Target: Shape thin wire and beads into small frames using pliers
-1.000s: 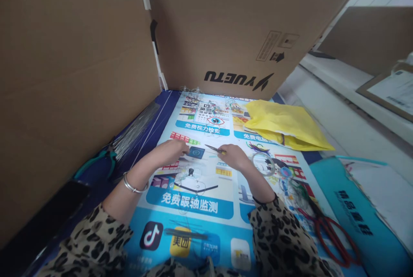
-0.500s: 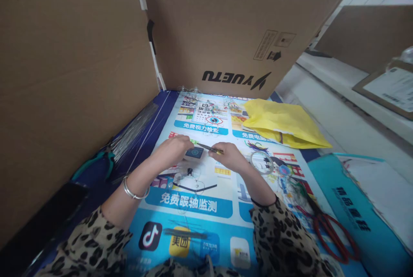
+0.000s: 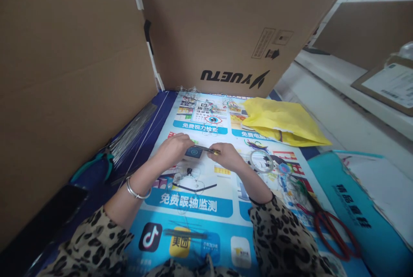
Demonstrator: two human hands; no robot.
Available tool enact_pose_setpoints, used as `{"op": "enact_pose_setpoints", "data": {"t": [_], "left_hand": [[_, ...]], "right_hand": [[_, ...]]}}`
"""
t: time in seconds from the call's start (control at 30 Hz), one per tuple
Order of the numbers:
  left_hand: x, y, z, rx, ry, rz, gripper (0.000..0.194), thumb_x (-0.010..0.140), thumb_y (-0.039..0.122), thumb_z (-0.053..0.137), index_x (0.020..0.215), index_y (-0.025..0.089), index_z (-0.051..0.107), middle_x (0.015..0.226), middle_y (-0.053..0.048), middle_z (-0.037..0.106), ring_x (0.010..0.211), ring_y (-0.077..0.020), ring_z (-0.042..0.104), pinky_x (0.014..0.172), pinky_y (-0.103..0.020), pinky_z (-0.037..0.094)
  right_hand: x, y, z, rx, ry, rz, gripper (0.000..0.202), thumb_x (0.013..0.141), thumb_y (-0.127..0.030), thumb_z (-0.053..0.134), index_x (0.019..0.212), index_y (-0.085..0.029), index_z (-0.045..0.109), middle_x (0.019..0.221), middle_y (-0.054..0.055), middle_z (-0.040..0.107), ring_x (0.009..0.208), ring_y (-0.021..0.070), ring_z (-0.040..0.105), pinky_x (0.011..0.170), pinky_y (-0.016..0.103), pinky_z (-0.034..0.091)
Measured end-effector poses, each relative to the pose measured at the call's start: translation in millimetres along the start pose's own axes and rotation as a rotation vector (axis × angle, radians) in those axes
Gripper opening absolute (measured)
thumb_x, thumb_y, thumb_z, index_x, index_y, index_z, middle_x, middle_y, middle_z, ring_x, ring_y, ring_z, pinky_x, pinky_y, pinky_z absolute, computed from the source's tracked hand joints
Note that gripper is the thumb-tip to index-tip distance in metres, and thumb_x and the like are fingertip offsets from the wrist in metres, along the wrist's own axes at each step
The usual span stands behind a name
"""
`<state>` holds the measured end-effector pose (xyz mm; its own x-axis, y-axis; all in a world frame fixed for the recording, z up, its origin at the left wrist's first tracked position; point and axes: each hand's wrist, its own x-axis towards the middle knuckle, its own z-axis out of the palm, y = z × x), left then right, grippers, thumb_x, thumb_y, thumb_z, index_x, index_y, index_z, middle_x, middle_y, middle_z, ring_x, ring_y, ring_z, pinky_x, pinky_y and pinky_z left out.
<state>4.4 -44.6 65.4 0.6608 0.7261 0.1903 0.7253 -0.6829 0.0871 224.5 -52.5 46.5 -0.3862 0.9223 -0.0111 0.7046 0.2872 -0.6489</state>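
1 yellow pouch (image 3: 285,123) near 1 teal folder (image 3: 334,178), brown cardboard (image 3: 222,27) behind.

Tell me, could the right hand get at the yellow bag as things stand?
Probably yes: the yellow bag lies ahead and to the right of the right hand, with nothing tall in between. That hand holds a slim tool, though, so it might have to set it down first.

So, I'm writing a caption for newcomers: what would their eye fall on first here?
Probably the bright yellow bag, over the far right part of the printed poster, in front of a cardboard panel with upside-down YUETU lettering. Next, mid-poster, the right hand holding a slim dark tool, its tip at the left hand. Then the red-handled scissors, near right.
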Motion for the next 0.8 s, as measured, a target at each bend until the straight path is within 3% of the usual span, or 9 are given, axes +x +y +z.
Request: {"op": "enact_pose_setpoints", "data": {"t": [0.5,0.63,0.8], "left_hand": [[-0.9,4.3,1.2,0.099,-0.052,-0.161,0.018,0.082,0.008,0.044,0.081,0.015,0.061,0.081,-0.008,0.061,0.075,-0.0193,0.059,0.066,-0.028,0.043],[0.5,7.3,-0.4,-0.027,-0.019,-0.245,0.022,0.085,0.015,0.042,0.083,0.016,0.064,0.081,-0.007,0.063,0.073,-0.0184,0.06,0.062,-0.026,0.041],[2.6,9.9,-3.4,-0.336,0.065,-0.326,0.018,0.08,0.015,0.047,0.079,0.017,0.066,0.076,-0.004,0.066,0.072,-0.0164,0.06,0.065,-0.025,0.041]], "right_hand": [[3.1,3.7,12.3,0.244,0.075,0.031,0.01,0.07,-0.029,0.058,0.071,-0.02,0.063,0.062,-0.004,0.055,0.06,0.0112,0.046,0.058,0.023,0.032],[4.3,5.8,19.4,0.351,0.102,0.043,0.009,0.067,-0.029,0.06,0.07,-0.02,0.062,0.062,-0.004,0.055,0.06,0.0115,0.046,0.058,0.024,0.034],[4.3,0.6,23.7,0.508,0.138,0.077,0.012,0.067,-0.032,0.061,0.07,-0.02,0.061,0.059,-0.004,0.054,0.056,0.0116,0.047,0.054,0.024,0.035]]}}
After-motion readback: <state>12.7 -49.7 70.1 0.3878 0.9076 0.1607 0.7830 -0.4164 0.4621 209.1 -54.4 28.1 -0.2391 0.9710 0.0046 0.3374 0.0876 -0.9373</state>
